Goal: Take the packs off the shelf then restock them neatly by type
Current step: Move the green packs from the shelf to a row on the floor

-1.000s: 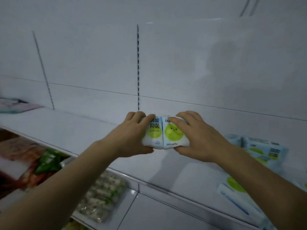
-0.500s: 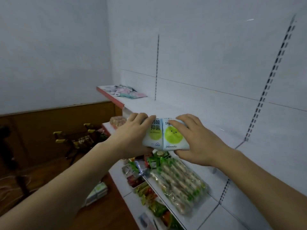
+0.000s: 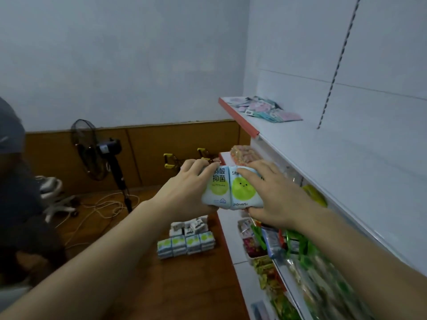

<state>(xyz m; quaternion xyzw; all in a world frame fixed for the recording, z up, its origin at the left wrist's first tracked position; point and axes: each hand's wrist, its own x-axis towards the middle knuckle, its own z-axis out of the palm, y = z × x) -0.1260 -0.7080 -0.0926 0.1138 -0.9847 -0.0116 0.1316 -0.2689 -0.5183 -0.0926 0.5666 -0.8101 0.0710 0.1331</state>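
Packs [image 3: 232,189], two pale-blue ones with green circles pressed side by side, are held in the air beside the shelving, the left hand [image 3: 184,188] curling its fingers round the left one and the right hand [image 3: 273,197] round the right one, with open floor below and to the left. Below them stacked packs [image 3: 186,244] sit on the wooden floor [image 3: 184,285], snack bags [image 3: 288,262] crowd the lower shelf at right, and farther off stand a fan [image 3: 92,151] and the white upper shelf [image 3: 323,153] with flat sachets [image 3: 263,108]. Half a second ago the view faced the shelf more squarely; it has swung left, the grip unchanged.
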